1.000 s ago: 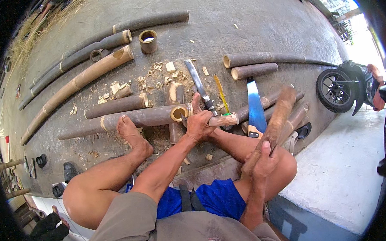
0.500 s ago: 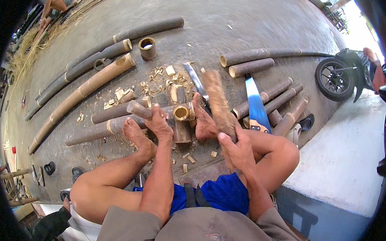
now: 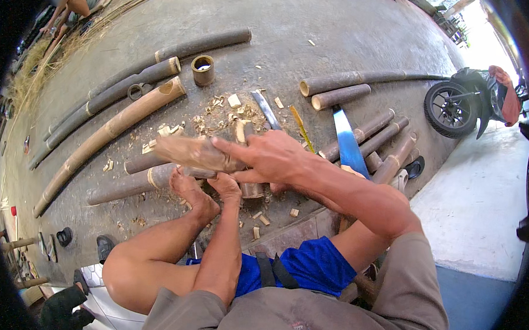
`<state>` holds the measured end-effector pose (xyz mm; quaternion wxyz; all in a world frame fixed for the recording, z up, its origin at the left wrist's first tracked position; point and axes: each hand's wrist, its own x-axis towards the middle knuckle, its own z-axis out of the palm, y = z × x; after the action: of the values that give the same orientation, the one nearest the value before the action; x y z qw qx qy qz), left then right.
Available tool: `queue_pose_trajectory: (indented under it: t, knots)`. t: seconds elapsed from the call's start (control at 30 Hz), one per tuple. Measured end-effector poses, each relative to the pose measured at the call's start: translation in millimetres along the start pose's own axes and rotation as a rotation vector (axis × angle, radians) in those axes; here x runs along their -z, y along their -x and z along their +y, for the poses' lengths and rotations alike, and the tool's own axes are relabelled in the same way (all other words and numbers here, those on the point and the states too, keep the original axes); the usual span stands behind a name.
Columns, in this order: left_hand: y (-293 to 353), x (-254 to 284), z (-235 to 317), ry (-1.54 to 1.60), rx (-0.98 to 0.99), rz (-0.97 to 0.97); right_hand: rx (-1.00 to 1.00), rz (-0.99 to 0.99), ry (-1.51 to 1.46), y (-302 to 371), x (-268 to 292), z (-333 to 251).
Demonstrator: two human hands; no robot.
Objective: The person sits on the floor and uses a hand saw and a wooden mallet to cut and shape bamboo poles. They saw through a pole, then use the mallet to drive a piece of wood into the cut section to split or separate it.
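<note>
My right hand [image 3: 279, 157] reaches across to the left, closed round a rough wooden mallet [image 3: 185, 152]. Below it, my left hand [image 3: 228, 189] is closed on a short round wooden handle [image 3: 200, 173], mostly covered by the mallet; whatever lies at the handle's other end is hidden. Both are over a long bamboo tube [image 3: 125, 186] lying on the floor beside my bare foot [image 3: 189, 191]. A short bamboo piece [image 3: 252, 191] shows just right of my left hand, its upper part hidden behind my right hand.
Wood chips [image 3: 219, 110] litter the floor ahead. A metal blade [image 3: 267, 109], a yellow strip [image 3: 302, 128] and a saw [image 3: 349, 139] lie beyond my hands. Bamboo tubes [image 3: 115, 126] lie left, more bamboo [image 3: 341, 96] right. A motorbike wheel [image 3: 452, 108] stands far right; a person [image 3: 77, 3] sits far left.
My right hand has swung the mallet from upright on the right, across and down to the left, over the handle. My left hand has moved slightly down and right, still at the handle.
</note>
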<state>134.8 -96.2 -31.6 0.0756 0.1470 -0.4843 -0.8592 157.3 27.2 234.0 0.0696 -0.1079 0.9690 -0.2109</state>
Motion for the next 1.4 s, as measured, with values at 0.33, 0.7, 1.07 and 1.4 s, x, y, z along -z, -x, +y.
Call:
queue_pose_trajectory:
  t: [0.33,0.7,1.07,1.4]
  knots:
    - [-5.4,2.6,2.7,-0.105,0.076,-0.245,0.081,0.029,0.009,11.4,-11.3,-12.2]
    - [-42.9,-77.3,74.2,-0.532,-0.159,-0.654,-0.734,0.497,-0.478,160.8,-18.1,4.2]
    - [-115.5,1.4,68.8,-1.786,-0.686,-1.485,-0.724,1.127,-1.0,242.7,6.3,-17.2]
    - [-134.0,-48.3,68.1,-1.792,-0.247,-1.496,-0.739,1.353,-0.954,208.8,40.0,-1.7]
